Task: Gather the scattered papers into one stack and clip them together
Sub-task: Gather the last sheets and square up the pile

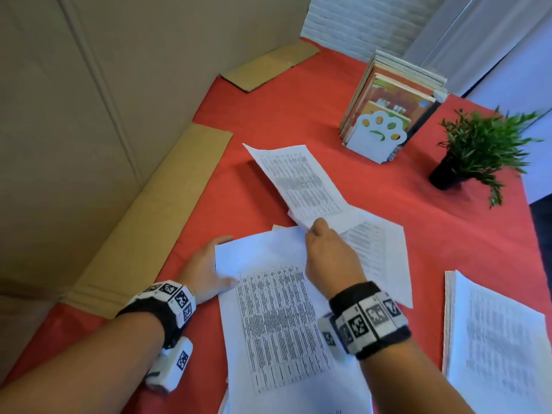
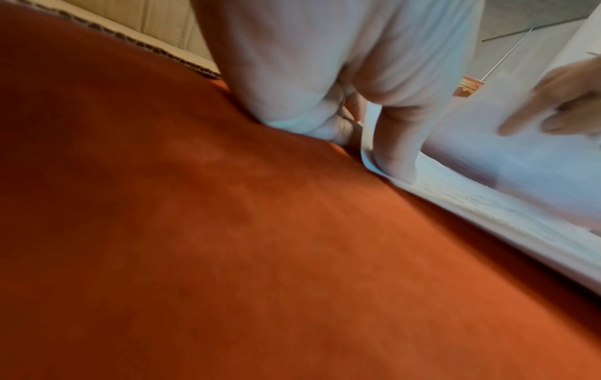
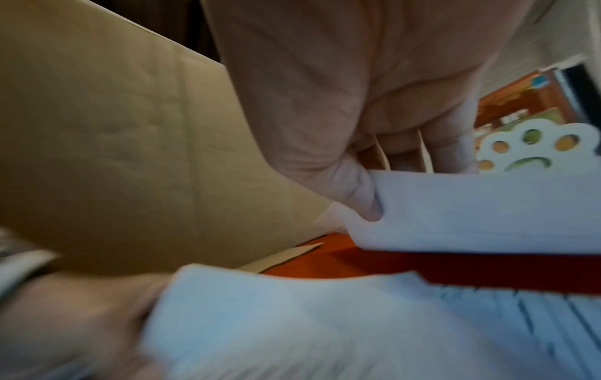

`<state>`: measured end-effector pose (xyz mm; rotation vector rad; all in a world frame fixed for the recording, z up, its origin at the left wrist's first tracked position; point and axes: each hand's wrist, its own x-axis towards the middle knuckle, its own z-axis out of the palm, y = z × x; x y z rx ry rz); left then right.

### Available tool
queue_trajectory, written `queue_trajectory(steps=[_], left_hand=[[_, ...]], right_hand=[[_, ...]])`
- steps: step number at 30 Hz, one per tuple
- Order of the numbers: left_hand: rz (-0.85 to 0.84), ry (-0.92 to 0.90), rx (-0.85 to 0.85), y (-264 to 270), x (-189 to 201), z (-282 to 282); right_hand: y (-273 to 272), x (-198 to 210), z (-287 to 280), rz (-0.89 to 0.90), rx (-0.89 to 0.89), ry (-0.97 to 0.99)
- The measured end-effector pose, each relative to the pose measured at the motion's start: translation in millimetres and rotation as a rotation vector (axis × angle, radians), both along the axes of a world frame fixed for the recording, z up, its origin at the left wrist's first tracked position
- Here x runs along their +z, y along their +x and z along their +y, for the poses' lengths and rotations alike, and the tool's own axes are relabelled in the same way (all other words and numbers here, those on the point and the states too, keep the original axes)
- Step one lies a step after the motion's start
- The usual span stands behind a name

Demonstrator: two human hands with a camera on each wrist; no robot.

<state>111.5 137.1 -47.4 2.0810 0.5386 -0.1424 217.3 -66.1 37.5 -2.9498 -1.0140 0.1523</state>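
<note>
My left hand (image 1: 206,265) holds the left edge of the main stack of printed papers (image 1: 277,324) on the red tablecloth, thumb (image 2: 395,159) on top and fingers along the far corner. My right hand (image 1: 318,234) pinches the near edge of a printed sheet (image 1: 298,180), which is lifted and tilted above the table beyond the stack. In the right wrist view the thumb (image 3: 361,195) presses into that sheet (image 3: 488,210). Another loose sheet (image 1: 379,252) lies flat under my right hand, partly tucked beneath the stack.
A separate pile of papers (image 1: 495,339) lies at the right front. At the back stand a white paw-shaped bookend with books (image 1: 379,135) and a small potted plant (image 1: 475,153). Cardboard flaps (image 1: 167,210) line the left edge against a cardboard wall.
</note>
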Motion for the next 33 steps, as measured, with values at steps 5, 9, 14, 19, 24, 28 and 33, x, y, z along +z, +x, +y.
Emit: queue_trajectory(steps=[5,9,14,19,24,28,33], left_hand=[[-0.003,-0.100,0.082,-4.5,2.5,-3.3],[-0.026,-0.271,0.302,-14.2,15.2,-19.8],[-0.046,-0.172,0.313,-38.9,21.6,-47.0],[-0.073,-0.046,0.281,-55.8,20.9,-57.3],[-0.061,-0.086,0.198,-69.2,21.0,-65.8],[-0.041,-0.182,0.234,-74.2,21.7,-86.0],[-0.081,0.039,0.242,-80.3,22.3,-106.3]], right_hand=[[-89.4,-23.8,-9.9,0.157,0.090,0.036],[-135.5,-25.3,-17.7,0.329,0.132,0.038],[-138.0,-13.1,-46.8,0.484,-0.056,0.301],[-86.7,-31.3,-98.7,0.185,-0.317,0.237],[-69.7,-44.1,-133.2,0.180,-0.418,0.007],[-84.4,-49.8,-146.3,0.303,-0.436,-0.020],[-111.8,-54.1,-164.1,0.400,-0.512,0.060]])
